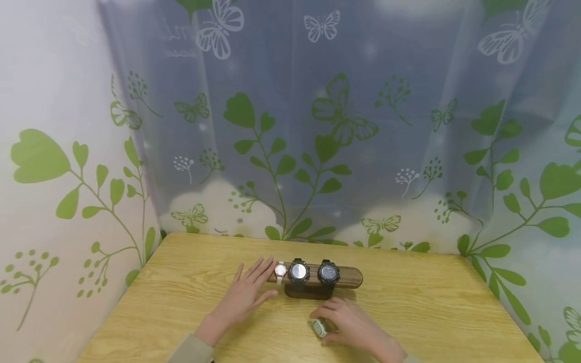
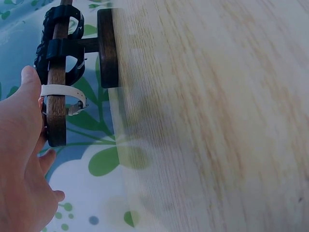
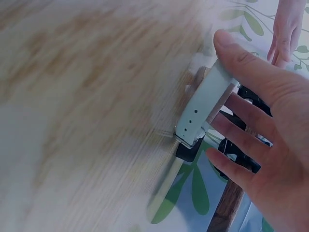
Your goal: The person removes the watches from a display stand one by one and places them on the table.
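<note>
The pale green watch (image 1: 318,327) is in front of the wooden stand (image 1: 350,278), pinched between the thumb and fingers of the right hand (image 1: 351,322); whether it is lifted from the surface (image 1: 422,307), I cannot tell. The left hand (image 1: 245,296) is at the left end of the stand, its fingers straight and partly apart, and they seem to touch this end. On the stand's bar sit a white-strapped watch (image 1: 280,270) near the left end, then a black watch (image 1: 299,271) and a second black watch (image 1: 328,273). The step in hand appears to be handling the pale green watch near the stand; the next move, I judge, calls for a secure pinch and a steady stand. No brand is readable on the watches; on the curtain (image 1: 290,60) behind the stand, faint reversed-looking letters are not legible.
</note>
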`<state>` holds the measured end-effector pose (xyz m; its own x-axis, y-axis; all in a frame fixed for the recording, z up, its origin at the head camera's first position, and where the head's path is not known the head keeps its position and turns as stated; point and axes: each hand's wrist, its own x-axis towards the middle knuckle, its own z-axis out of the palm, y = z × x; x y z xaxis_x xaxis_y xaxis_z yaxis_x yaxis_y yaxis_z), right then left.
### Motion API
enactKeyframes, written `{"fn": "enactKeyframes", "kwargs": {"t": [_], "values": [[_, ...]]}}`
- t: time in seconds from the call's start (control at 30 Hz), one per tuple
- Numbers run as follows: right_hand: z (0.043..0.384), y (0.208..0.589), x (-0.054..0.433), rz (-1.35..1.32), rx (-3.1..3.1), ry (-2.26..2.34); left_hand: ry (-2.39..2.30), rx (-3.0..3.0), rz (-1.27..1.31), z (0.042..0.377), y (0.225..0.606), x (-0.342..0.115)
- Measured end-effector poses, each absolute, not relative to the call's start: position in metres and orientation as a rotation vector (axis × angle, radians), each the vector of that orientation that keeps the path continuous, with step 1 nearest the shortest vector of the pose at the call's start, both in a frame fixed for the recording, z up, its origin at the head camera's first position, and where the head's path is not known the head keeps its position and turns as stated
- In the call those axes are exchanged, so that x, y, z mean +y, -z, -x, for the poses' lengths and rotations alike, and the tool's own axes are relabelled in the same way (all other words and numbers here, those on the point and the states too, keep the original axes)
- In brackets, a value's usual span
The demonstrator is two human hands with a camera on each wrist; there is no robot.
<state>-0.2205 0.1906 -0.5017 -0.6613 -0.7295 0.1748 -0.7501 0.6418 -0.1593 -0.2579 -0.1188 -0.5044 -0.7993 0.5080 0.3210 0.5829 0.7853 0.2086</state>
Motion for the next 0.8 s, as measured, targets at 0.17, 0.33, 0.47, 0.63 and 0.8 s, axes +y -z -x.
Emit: {"fn": "enactKeyframes", "kwargs": {"t": [0.17,0.33,0.47,0.63,0.8], "values": [[0.2206,0.5013,0.1902,-1.260,-2.775,-0.345,0.427,-2.698,0.850,0.2587,0.5076,-0.1189],[0.2194,0.5004,0.1900,-1.247,-2.795,-0.354,0.441,-2.688,0.858,0.2580,0.5075,-0.1193],[0.2175,0.4992,0.1898,-1.208,-2.811,-0.369,0.441,-2.727,0.846,0.2574,0.5049,-0.1191],[0.2163,0.4962,0.1918,-1.205,-2.680,-0.437,0.445,-2.755,0.840,0.2567,0.5025,-0.1186],[0.2169,0.4935,0.1976,-1.193,-2.489,-0.546,0.441,-2.747,0.838,0.2569,0.5030,-0.1183]]}}
